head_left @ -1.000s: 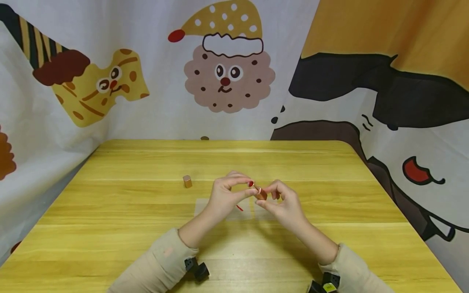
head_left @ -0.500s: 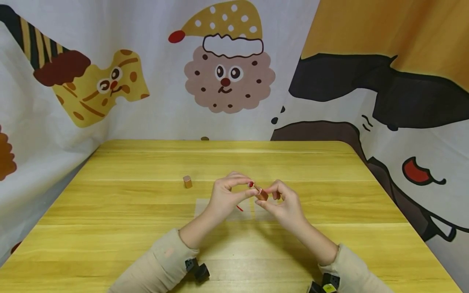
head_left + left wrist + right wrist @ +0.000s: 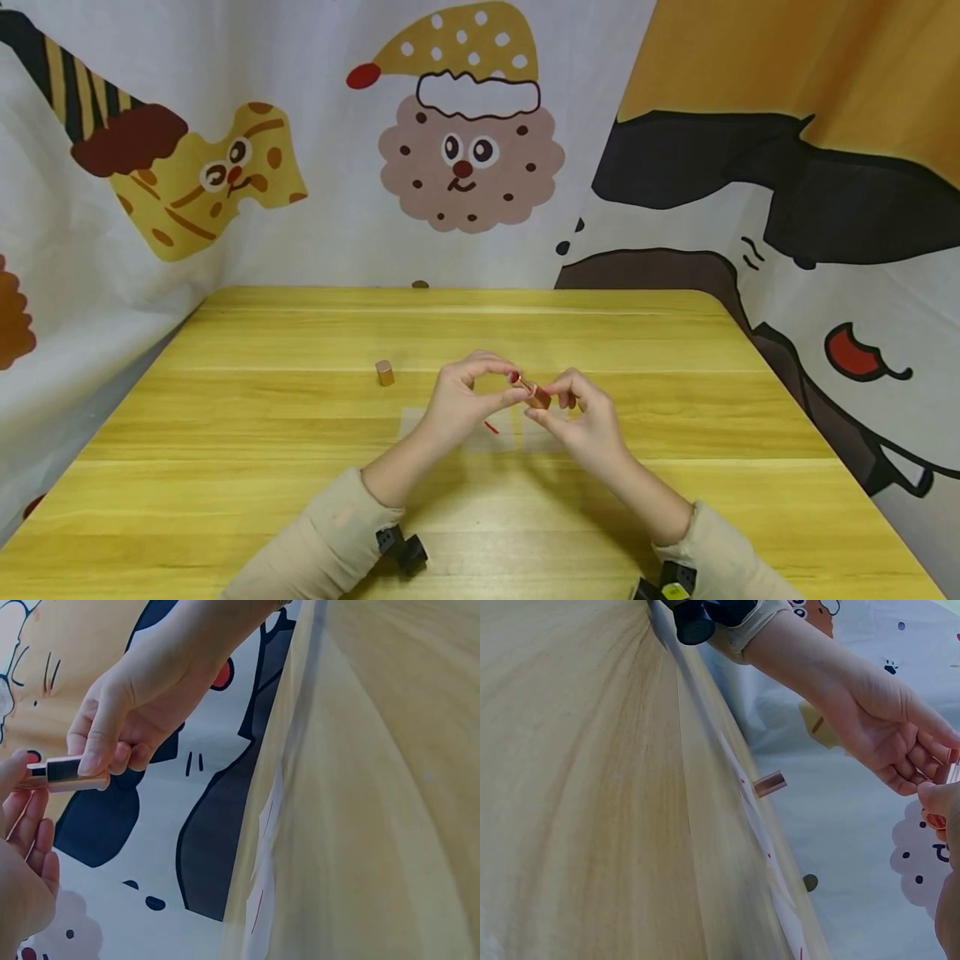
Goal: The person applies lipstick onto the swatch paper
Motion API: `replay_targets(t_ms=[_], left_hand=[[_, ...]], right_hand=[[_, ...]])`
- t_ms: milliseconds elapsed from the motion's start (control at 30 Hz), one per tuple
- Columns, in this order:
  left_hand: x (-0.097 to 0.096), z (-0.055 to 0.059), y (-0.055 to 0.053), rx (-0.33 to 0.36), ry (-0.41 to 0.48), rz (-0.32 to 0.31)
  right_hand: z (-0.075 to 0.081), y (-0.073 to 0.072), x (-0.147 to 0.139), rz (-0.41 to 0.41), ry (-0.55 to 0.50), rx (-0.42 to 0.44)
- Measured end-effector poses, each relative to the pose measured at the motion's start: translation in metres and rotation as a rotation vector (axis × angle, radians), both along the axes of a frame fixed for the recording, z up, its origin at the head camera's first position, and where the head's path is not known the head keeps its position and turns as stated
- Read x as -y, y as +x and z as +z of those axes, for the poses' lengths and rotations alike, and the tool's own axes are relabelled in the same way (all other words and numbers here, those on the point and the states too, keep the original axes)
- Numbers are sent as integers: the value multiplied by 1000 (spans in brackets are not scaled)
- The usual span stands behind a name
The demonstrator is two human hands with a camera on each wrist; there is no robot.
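Both hands hold one lipstick (image 3: 538,398) above the table, tilted, with its red tip up and to the left. My left hand (image 3: 463,396) pinches the slim upper tube between thumb and fingers, close to the red end. The copper-coloured base is gripped by the thumb and fingers of my right hand (image 3: 588,417). In the left wrist view the lipstick (image 3: 71,772) lies between the two hands. Its copper cap (image 3: 384,372) stands apart on the table, left of the hands. Beneath the hands lies pale paper (image 3: 495,440) with a short red stroke, partly covered by the hands.
The wooden table (image 3: 300,492) reaches back to a printed cloth (image 3: 322,242) hung behind it and along the sides. A black camera (image 3: 401,552) sits on the left wrist and another (image 3: 666,581) on the right.
Both hands keep almost the same place and grip. The lipstick's red tip shows slightly less at the tube's end than a second ago.
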State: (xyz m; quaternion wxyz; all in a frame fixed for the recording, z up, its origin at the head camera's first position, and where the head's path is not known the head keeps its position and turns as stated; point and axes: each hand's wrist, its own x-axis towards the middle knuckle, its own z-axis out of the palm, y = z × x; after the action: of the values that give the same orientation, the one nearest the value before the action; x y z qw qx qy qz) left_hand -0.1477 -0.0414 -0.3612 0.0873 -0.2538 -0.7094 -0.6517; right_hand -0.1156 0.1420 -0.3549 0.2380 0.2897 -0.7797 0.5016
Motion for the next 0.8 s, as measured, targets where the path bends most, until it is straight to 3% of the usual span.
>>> replay_targets(t_ms=[233, 467, 800], left_hand=[[6, 3, -1, 35, -59, -33], [14, 6, -3, 46, -64, -37], [38, 10, -8, -3, -46, 23]], right_hand=[[0, -1, -2, 1, -14, -9], [1, 0, -3, 5, -44, 4], [4, 0, -3, -10, -52, 12]])
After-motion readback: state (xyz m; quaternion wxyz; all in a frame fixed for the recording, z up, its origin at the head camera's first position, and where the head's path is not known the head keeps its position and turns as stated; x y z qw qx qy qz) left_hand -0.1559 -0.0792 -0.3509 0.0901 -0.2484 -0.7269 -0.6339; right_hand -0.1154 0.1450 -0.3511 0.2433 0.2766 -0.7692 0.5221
